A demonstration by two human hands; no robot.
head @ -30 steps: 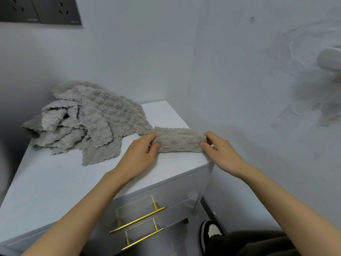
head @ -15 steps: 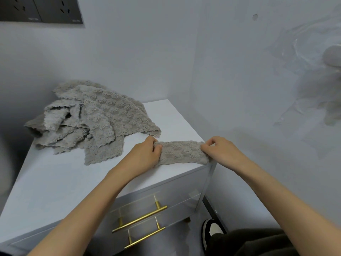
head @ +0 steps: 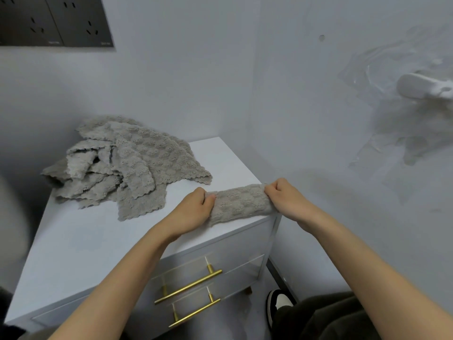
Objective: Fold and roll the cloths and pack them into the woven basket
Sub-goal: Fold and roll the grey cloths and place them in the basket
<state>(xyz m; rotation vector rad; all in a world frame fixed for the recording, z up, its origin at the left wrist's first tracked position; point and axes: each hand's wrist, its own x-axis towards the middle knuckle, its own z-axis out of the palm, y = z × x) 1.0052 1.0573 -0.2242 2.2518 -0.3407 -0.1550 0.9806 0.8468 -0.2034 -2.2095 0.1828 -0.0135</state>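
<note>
1. Pale grey walls meet in a corner behind the furniture and fill the upper part of the view.
2. A white cabinet stands in that corner. Its flat top runs from the lower left up to the corner, and its drawer fronts face the person.
3. A loose pile of grey cloths lies crumpled on the far left of the cabinet top. Scalloped edges stick out in several directions, and one corner reaches toward the middle of the top.
4. A dark trouser leg shows at the lower right, below the right forearm.
5. A dark socket panel is set into the wall at the upper left.
6. A folded grey cloth lies as a narrow band along the front right edge of the cabinet top, apart from the pile. It stretches between the two hands.
7. The left hand pinches the band's left end, with its thumb on top and its fingers curled around the fabric.
8. The right hand clenches the band's right end at the cabinet's front right corner, knuckles up and fingers wrapped around the fabric.
9. A white fixture sticks out from the right wall; what it is cannot be told.
10. Two brass handles, upper and lower, run across the drawer fronts.
11. A black-and-white shoe rests on the floor beside the cabinet's foot.
</note>
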